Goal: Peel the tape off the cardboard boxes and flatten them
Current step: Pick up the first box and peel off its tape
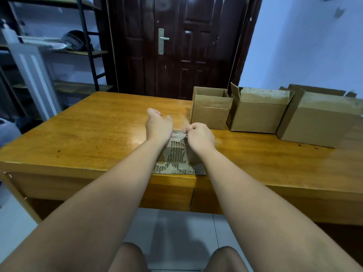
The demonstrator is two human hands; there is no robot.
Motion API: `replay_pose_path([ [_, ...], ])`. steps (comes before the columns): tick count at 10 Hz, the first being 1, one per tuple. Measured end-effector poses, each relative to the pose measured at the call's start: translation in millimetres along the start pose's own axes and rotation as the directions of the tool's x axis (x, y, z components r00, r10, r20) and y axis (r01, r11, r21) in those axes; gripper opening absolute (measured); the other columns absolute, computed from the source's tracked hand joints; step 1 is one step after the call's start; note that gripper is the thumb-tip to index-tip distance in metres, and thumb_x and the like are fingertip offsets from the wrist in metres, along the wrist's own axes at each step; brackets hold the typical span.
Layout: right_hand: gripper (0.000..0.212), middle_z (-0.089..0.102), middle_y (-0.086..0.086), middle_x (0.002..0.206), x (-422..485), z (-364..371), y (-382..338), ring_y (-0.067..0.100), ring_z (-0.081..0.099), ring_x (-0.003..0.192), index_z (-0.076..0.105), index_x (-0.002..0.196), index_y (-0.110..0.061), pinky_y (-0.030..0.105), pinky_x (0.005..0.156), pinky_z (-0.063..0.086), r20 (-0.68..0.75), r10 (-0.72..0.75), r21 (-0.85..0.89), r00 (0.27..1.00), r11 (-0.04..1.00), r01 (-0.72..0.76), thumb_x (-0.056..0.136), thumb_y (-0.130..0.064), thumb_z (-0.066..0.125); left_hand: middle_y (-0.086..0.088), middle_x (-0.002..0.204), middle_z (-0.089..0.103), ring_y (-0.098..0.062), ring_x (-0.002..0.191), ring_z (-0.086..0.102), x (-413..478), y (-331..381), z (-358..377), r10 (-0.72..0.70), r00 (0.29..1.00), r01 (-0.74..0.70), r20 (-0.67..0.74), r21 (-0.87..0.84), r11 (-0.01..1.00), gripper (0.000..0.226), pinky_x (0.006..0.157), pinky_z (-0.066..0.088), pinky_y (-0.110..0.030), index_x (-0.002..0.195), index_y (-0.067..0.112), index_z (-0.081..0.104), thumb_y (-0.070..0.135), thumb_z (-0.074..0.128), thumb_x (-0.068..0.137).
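Near box [177, 158]: lying at the near edge of the desk, between the two forearms; its brown paper skin is showing ragged torn patches with ribbed corrugation exposed beneath.
Tape [181, 136]: a thin, pale, crinkled strip lifting off the far end of the near box, at the right hand's fingertips.
Right hand [200, 136]: curling its fingers inward and pinching the end of the tape just above the box.
Left hand [158, 125]: hovering over the box's far left corner, fingers loose and spread wide, holding nothing.
Desk [88, 130]: glossy orange-brown wood with visible grain, reflecting light near the hands.
Small box [210, 115]: standing open at the back right, plain matte cardboard, flaps up.
Middle box [257, 114]: sitting just beside the small box, flaps open, inner flap scuffed pale.
Large box [322, 122]: standing at the far right, just beside the middle box, its near flap showing a rough stripped surface.
Door [176, 46]: dark panelled wood with a metal lever handle, standing behind the desk.
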State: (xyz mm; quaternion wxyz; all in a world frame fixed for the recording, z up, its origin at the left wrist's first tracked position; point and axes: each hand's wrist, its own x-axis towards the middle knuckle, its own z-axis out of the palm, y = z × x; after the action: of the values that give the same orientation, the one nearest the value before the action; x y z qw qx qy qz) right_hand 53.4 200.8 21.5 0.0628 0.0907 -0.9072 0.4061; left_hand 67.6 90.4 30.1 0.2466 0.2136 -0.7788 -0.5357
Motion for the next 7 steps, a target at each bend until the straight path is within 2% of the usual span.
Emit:
replay_pose_path([
  [1,0.031,0.062,0.000,0.096,0,2,2,0.020,0.053,0.090,0.065,0.099,-0.015,0.030,0.073,0.032,-0.114,0.048,0.062,0.992,0.997,-0.041,0.102,-0.025,0.036,-0.008,0.101,0.061,-0.021,0.071,0.056,0,-3,-5,0.039,0.993,-0.052,0.112,0.116,0.992,0.019,0.052,0.046,-0.028,0.103,0.017,0.051,0.003,0.044,0.093],
  [2,0.030,0.061,-0.001,0.097,-3,2,-1,0.018,0.053,0.091,0.063,0.102,-0.015,0.031,0.075,0.036,-0.201,0.148,0.205,0.968,0.973,-0.106,0.103,-0.025,0.035,-0.006,0.106,0.063,-0.022,0.091,0.062,-7,-4,-2,0.151,0.960,-0.228,0.235,0.345,0.911,0.019,0.081,0.054,-0.034,0.095,0.017,0.064,0.003,0.051,0.091],
  [3,0.022,0.067,0.005,0.100,3,-1,2,0.024,0.062,0.093,0.062,0.094,-0.015,0.042,0.085,0.052,-0.206,0.319,0.534,0.925,0.829,-0.167,0.099,-0.019,0.040,-0.006,0.108,0.068,-0.022,0.098,0.063,-12,-4,2,0.216,0.929,-0.339,0.301,0.456,0.823,0.019,0.084,0.051,-0.028,0.106,0.013,0.069,0.013,0.054,0.095],
  [4,0.025,0.065,0.018,0.112,11,-2,7,0.036,0.063,0.105,0.062,0.109,-0.004,0.050,0.093,0.051,-0.132,0.419,0.726,0.898,0.658,-0.200,0.094,-0.011,0.044,-0.006,0.109,0.068,-0.022,0.099,0.062,-12,-4,5,0.241,0.920,-0.374,0.309,0.508,0.776,0.022,0.087,0.052,-0.035,0.108,0.014,0.068,0.026,0.057,0.094],
  [5,0.021,0.067,0.014,0.108,13,-1,9,0.033,0.064,0.100,0.059,0.099,-0.015,0.048,0.090,0.052,-0.204,0.527,0.783,0.825,0.594,-0.185,0.096,-0.021,0.039,-0.004,0.107,0.059,-0.023,0.096,0.058,-14,-6,8,0.264,0.908,-0.408,0.326,0.537,0.738,0.029,0.084,0.051,-0.035,0.104,0.013,0.063,0.039,0.058,0.091],
  [6,0.033,0.062,0.021,0.121,5,-8,13,0.029,0.063,0.099,0.056,0.124,-0.001,0.028,0.076,0.051,-0.058,0.530,0.907,0.846,0.383,-0.177,0.095,-0.009,0.042,-0.006,0.108,0.053,-0.024,0.099,0.054,-15,-7,10,0.267,0.899,-0.428,0.347,0.563,0.707,0.035,0.084,0.049,-0.034,0.105,0.014,0.060,0.046,0.058,0.090],
  [7,0.050,0.050,0.014,0.139,2,-16,26,0.020,0.055,0.118,0.041,0.142,-0.007,0.025,0.083,0.049,-0.055,0.657,0.774,0.752,0.504,-0.384,0.093,-0.005,0.045,-0.006,0.112,0.053,-0.025,0.102,0.054,-13,-7,11,0.255,0.899,-0.423,0.355,0.557,0.715,0.036,0.087,0.050,-0.035,0.108,0.014,0.059,0.046,0.059,0.089],
])
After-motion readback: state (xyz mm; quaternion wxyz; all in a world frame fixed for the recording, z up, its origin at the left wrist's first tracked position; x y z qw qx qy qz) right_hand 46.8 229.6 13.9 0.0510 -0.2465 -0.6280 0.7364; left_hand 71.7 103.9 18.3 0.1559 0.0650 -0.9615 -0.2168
